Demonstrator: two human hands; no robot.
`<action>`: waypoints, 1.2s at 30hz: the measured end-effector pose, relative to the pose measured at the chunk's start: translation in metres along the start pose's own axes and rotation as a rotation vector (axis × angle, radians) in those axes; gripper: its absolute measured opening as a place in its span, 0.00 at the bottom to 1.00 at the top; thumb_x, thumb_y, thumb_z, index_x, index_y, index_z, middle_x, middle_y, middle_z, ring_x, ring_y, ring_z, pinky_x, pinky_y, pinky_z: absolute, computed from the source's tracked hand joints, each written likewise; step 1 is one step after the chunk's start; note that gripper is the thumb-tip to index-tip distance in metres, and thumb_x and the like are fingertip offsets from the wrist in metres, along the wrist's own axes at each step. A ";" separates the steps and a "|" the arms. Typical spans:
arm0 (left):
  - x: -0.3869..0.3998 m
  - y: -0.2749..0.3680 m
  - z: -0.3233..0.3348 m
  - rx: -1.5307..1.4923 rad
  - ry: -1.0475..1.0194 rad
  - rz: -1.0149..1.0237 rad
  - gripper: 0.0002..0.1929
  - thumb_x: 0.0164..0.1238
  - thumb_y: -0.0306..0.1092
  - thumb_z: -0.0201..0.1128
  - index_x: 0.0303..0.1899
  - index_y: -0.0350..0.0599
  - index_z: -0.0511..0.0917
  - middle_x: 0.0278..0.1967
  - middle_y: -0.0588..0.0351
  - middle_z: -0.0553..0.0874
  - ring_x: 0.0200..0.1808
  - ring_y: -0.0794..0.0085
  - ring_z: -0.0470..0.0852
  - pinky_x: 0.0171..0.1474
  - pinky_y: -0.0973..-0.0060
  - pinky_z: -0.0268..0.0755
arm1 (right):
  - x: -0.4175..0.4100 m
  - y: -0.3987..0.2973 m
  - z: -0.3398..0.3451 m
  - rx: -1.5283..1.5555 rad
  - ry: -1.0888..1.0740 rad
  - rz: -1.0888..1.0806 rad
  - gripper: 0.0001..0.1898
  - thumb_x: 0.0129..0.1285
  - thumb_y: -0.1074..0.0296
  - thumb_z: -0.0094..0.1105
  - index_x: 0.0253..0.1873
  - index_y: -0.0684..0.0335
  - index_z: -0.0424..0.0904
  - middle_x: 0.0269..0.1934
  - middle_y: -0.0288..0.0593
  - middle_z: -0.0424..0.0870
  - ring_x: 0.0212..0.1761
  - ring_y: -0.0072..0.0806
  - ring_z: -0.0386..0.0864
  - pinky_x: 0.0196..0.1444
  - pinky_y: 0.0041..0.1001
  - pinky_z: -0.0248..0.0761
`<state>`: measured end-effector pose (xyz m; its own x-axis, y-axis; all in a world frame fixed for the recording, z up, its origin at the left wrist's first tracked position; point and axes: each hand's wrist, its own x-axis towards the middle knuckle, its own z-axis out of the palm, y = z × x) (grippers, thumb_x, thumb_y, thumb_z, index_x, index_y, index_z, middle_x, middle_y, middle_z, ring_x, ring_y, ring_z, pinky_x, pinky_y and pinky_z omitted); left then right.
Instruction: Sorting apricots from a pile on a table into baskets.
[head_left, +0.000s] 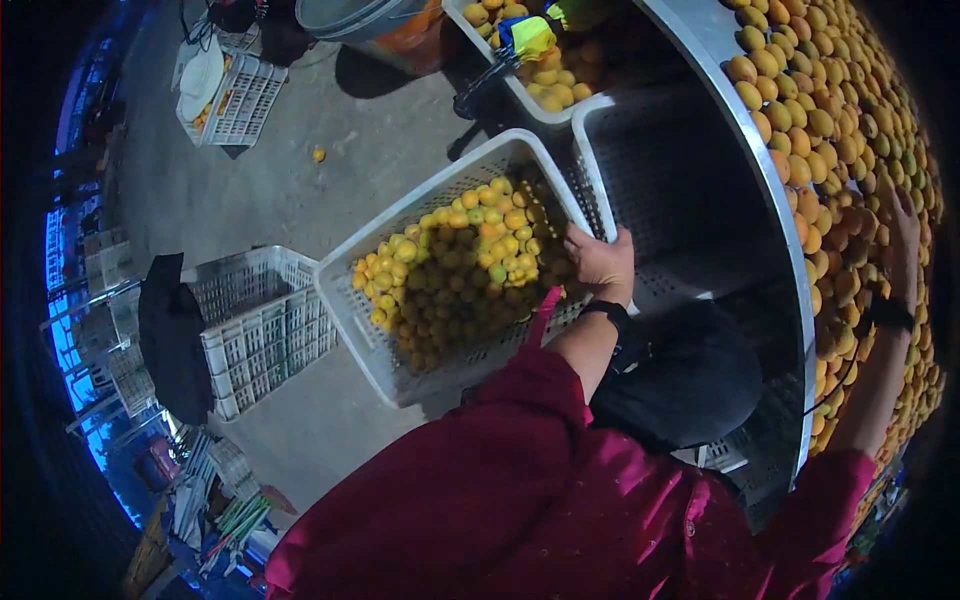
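My left hand (604, 259) is closed around the end rim of a white plastic crate (442, 178), where a second crate's rim stands close by. Yellow-orange fruit (517, 244), apricot-like, lies in the gripped crate, partly in shadow. On the right, my right hand (904, 217) reaches over a broad heap of similar fruit (799, 112) on a metal-edged table (780, 195). Its fingers are dim and blurred, so whether they hold a fruit is unclear. Each wrist wears a dark band.
The neighbouring crate (600, 172) sits in deep shadow beside the table. Further crates hold fruit (555, 86) beyond it and at the upper left (247, 97). Another slatted crate (270, 352) stands at left, near a dark cloth (176, 345). A large bucket (367, 26) and a loose fruit (319, 155) are on the concrete floor.
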<state>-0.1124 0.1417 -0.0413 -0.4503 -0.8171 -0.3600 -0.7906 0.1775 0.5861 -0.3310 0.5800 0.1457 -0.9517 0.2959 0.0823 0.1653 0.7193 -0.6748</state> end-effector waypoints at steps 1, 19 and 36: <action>-0.004 0.001 0.004 -0.021 0.016 0.019 0.41 0.48 0.46 0.72 0.61 0.38 0.62 0.52 0.36 0.75 0.55 0.42 0.75 0.54 0.51 0.72 | -0.025 -0.032 0.003 0.174 0.065 0.039 0.25 0.62 0.59 0.60 0.62 0.65 0.73 0.56 0.42 0.78 0.48 0.30 0.78 0.50 0.31 0.73; -0.002 -0.013 -0.003 -0.152 -0.026 0.129 0.34 0.54 0.41 0.72 0.56 0.28 0.65 0.49 0.30 0.76 0.51 0.39 0.77 0.57 0.53 0.70 | -0.124 -0.101 0.054 -0.370 -0.026 -0.396 0.17 0.59 0.60 0.63 0.46 0.68 0.75 0.42 0.56 0.78 0.46 0.51 0.76 0.47 0.42 0.72; 0.000 -0.015 0.003 -0.124 0.053 0.160 0.31 0.54 0.38 0.72 0.53 0.26 0.67 0.45 0.29 0.79 0.47 0.39 0.81 0.51 0.51 0.74 | -0.157 -0.187 0.138 -0.241 -0.217 -0.607 0.24 0.56 0.65 0.62 0.60 0.54 0.74 0.69 0.56 0.61 0.69 0.55 0.62 0.64 0.48 0.66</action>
<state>-0.1021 0.1411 -0.0520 -0.5410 -0.8122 -0.2183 -0.6520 0.2411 0.7189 -0.2478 0.3122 0.1581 -0.9201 -0.3183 0.2281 -0.3845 0.8451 -0.3716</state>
